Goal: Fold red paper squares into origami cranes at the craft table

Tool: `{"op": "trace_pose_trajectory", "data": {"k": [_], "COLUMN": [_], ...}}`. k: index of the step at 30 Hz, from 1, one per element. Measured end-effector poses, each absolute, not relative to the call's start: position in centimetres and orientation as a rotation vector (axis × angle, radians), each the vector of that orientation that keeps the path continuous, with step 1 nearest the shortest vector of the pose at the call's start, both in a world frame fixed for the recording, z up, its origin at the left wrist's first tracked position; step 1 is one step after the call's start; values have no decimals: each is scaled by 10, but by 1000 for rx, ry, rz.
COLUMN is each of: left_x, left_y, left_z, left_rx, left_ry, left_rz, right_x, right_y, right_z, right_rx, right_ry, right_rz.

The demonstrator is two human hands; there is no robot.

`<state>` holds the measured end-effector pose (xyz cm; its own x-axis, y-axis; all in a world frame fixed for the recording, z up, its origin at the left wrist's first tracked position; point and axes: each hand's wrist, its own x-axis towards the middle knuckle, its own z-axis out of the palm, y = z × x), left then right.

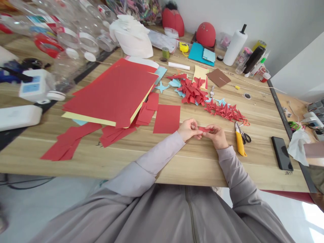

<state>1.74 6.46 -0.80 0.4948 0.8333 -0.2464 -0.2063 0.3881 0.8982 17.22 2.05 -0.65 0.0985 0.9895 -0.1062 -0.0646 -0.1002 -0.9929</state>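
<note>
Between my two hands is a small folded piece of red paper (204, 129), held just above the wooden table (192, 158). My left hand (189, 130) pinches its left end, and my right hand (215, 135) grips the right end, fingers closed. A red paper square (167, 118) lies flat beside my left hand. Beyond the hands sit a heap of folded red paper stars (191, 91) and a row of them (225, 111). A yellow cutter (240, 143) and black scissors (245, 136) lie right of my right hand.
Large red sheets (113, 87) and cut red strips (68, 141) cover the left side. Plastic bottles (68, 37) crowd the far left. A black phone (282, 153) lies near the right edge, where another person's forearm (314, 150) shows. A white bottle (235, 47) stands at the back.
</note>
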Motion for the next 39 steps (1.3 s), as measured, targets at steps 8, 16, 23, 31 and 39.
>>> {"op": "trace_pose_trajectory", "data": {"k": [8,16,23,31,39], "left_x": [17,14,10,11,14], "left_y": [64,64,68,70,58], "left_z": [-7,-6,-7,-11,-11], "left_rx": [923,971,884,1163,2285], "left_ry": [760,728,670,818,919], "left_rz": [775,755,655,903,1128], "right_x": [175,177,178,180,174], "right_y": [21,21,20,24,22], "right_z": [-13,-12,-13,-13,-15], "right_rx": [-1271,-1219,-1204,-1224,-1261], "right_ry": [-969,-1006,-1033,-997,-1152], "right_rz": [1279,1321,1302,1206,1131]}}
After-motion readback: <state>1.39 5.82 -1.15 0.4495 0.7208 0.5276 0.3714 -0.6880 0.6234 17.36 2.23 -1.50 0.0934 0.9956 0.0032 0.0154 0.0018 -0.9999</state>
